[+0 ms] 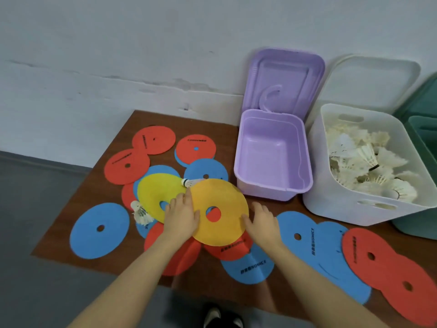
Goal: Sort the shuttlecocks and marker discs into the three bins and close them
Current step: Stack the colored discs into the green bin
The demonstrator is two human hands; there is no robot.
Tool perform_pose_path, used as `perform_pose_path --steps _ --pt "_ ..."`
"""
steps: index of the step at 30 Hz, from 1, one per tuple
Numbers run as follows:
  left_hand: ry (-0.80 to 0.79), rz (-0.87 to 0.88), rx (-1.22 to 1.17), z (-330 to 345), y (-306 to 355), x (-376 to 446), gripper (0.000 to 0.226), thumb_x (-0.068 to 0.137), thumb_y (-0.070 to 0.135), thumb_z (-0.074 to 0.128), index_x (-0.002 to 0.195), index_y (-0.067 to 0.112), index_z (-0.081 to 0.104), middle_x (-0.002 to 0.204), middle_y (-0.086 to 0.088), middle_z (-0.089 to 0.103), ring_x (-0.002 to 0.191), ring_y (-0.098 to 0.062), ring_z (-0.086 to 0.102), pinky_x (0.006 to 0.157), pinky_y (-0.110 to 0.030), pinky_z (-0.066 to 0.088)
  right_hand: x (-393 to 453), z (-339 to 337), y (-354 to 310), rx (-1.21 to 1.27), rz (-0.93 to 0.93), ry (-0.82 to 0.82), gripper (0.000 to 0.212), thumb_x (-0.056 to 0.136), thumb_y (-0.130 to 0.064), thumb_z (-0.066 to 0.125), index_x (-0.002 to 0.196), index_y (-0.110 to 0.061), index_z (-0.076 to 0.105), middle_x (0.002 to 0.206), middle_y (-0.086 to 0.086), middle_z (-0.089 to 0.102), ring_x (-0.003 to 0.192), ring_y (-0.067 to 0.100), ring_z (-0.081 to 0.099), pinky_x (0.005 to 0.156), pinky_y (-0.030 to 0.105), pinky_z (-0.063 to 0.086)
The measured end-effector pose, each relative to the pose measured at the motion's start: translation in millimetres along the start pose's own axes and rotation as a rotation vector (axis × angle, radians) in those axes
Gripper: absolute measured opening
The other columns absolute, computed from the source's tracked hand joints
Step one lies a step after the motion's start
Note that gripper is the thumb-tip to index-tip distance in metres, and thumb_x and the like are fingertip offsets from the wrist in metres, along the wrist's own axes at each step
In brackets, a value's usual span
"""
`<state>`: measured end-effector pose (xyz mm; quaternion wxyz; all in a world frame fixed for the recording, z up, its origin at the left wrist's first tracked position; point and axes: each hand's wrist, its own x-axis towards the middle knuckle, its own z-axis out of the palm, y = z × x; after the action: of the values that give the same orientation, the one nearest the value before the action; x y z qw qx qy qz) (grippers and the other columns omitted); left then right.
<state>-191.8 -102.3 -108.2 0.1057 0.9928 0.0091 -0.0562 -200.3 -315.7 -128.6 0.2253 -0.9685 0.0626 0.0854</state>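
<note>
Flat red, blue and yellow marker discs lie spread over a brown board [113, 143]. An orange-yellow disc [222, 197] sits in the middle, on top of others. My left hand [182, 215] holds its left edge with the thumb on top. My right hand [261, 220] touches its right edge with the thumb on the rim. A second yellow disc [157, 192] lies to the left. Two shuttlecocks lie among the discs, one [191, 182] behind the orange disc and one [140, 213] at the left. The purple bin [272, 157] stands open and empty. The white bin [364, 166] holds several shuttlecocks.
A green bin [423, 143] shows partly at the right edge. The purple lid [283, 79] and the white lid [371, 79] stand upright against the wall. Grey floor lies to the left, and my shoes [222, 316] are at the board's near edge.
</note>
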Motion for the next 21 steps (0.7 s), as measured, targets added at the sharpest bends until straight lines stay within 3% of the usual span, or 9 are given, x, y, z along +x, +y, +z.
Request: perform_pose_path --steps 4,7,10,14,21 --pt "-0.003 -0.010 -0.001 6 -4 0 0.069 0.093 0.031 0.051 0.146 0.005 0.015 0.126 -0.012 0.040 0.110 -0.028 0.043 0.088 -0.035 0.036 1 13 -10 0.251 0.089 -0.073 0.048 0.089 -0.027 0.054 0.133 -0.016 0.038 0.124 0.004 0.054 0.114 0.029 0.050 0.099 0.046 0.032" --pt "0.013 0.038 -0.115 5 -3 -4 0.065 0.092 0.012 0.049 0.147 0.002 0.014 0.111 -0.013 0.041 0.090 -0.024 0.045 0.072 -0.030 0.038 -3 13 -15 0.429 0.063 0.038 0.037 0.086 -0.014 0.052 0.123 -0.020 0.049 0.108 -0.002 0.061 0.102 0.023 0.057 0.095 0.050 0.041" --pt "0.092 0.068 -0.213 -4 -2 -12 0.062 0.089 -0.001 0.049 0.144 -0.001 0.021 0.103 -0.014 0.042 0.076 -0.022 0.042 0.062 -0.031 0.035 -15 6 -17 0.530 -0.071 0.092 0.033 0.087 -0.010 0.052 0.117 -0.021 0.057 0.103 -0.009 0.061 0.093 0.010 0.056 0.085 0.035 0.048" --pt "0.211 0.059 -0.283 -26 -14 -19 0.058 0.087 -0.002 0.054 0.140 -0.005 0.031 0.098 -0.017 0.044 0.075 -0.030 0.050 0.061 -0.041 0.045 -18 -7 -27 0.568 -0.198 0.140 0.033 0.089 -0.011 0.053 0.120 -0.021 0.057 0.099 -0.007 0.063 0.085 0.007 0.057 0.075 0.031 0.049" --pt "0.371 -0.003 -0.210 -58 -66 -3 0.054 0.078 -0.006 0.061 0.130 -0.008 0.045 0.088 -0.021 0.050 0.075 -0.037 0.052 0.061 -0.041 0.041 4 -8 -90 0.611 -0.270 0.142 0.036 0.090 -0.010 0.053 0.125 -0.015 0.055 0.090 -0.004 0.060 0.069 0.013 0.056 0.069 0.038 0.051"
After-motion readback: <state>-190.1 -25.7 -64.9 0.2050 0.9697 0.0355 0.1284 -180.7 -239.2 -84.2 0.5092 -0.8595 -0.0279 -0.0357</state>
